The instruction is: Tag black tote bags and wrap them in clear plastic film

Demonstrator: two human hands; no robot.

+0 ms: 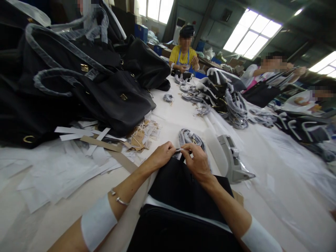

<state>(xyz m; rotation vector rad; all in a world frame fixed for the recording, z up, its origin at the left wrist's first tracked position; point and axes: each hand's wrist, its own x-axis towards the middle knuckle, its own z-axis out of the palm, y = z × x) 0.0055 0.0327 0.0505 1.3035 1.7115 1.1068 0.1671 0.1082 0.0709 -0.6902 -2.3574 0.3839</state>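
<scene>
A black bag (181, 185) lies in front of me, a whitish sheet showing along its middle. At its far edge my left hand (166, 153) and my right hand (196, 161) meet, fingers pinched close together. Between the fingertips is a small dark strap-like piece that seems joined to the bag's edge; its exact kind is too small to make out. Just beyond my hands rests a coiled strap (187, 134) in clear plastic wrap with a gold clasp. To the right of my right hand stands a grey tape dispenser (231, 159).
Black handbags (112, 94) with wrapped handles are piled at the left. Paper strips (97, 140) and tan hang tags (139, 140) lie before them. Wrapped straps and bags (217, 91) stack farther off. A co-worker in yellow (183, 56) sits opposite; others work at the right. Plastic sheeting (275, 168) covers the right side.
</scene>
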